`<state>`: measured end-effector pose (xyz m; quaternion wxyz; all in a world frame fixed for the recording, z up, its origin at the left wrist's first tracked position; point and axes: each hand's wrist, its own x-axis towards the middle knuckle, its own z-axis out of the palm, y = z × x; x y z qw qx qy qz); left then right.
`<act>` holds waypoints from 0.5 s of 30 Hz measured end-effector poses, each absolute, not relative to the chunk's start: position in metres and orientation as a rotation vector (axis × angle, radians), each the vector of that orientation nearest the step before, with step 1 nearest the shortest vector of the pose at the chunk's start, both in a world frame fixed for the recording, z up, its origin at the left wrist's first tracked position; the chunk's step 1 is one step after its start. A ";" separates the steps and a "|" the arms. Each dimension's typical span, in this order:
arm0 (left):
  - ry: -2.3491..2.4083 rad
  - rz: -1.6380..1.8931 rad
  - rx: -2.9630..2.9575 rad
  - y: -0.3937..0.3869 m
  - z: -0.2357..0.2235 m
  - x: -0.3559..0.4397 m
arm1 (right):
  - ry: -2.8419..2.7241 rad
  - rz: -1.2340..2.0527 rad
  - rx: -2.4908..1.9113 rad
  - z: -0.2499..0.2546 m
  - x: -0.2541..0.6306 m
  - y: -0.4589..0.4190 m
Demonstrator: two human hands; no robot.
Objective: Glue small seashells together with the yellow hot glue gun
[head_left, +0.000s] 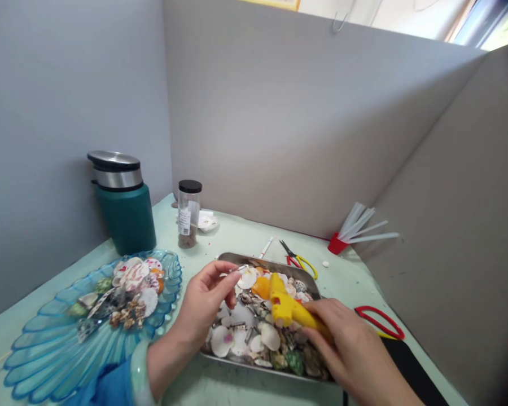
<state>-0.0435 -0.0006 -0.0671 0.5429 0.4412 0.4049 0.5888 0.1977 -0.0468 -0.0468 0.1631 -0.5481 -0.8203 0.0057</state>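
Note:
My right hand (350, 345) is wrapped round the handle of a yellow hot glue gun (281, 309), held above a metal tray (267, 370). The tray is full of mixed shells (270, 337), white, orange, brown and green. Over the tray's left side, my left hand (209, 296) is closed in a pinch, thumb against forefinger. Something small and pale may be at those fingertips, but it is too small to name. To the left, a blue scalloped glass dish (53, 349) bears a cluster of shells (131, 285).
A teal bottle (126, 217) and a clear jar with black lid (189, 217) stand at the back left. Scissors (300, 262) and a pen (266, 248) lie behind the tray. White glue sticks (358, 223) stand in a red cup (337, 243). Red handles (381, 321) lie by a black mat (415, 369).

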 end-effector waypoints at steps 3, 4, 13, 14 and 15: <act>0.950 1.337 1.100 -0.003 -0.066 -0.043 | -2.340 -0.267 -1.720 -0.059 0.208 -0.042; 0.948 1.312 1.107 -0.004 -0.065 -0.043 | -2.367 -0.304 -1.751 -0.061 0.210 -0.040; 0.834 1.095 1.036 -0.010 -0.062 -0.036 | -2.278 0.187 -1.380 -0.004 0.173 -0.023; 0.810 1.077 1.019 -0.010 -0.063 -0.036 | -2.271 0.288 -1.305 -0.002 0.164 -0.023; 0.788 1.067 1.003 -0.010 -0.063 -0.036 | -2.261 0.366 -1.242 -0.002 0.156 -0.023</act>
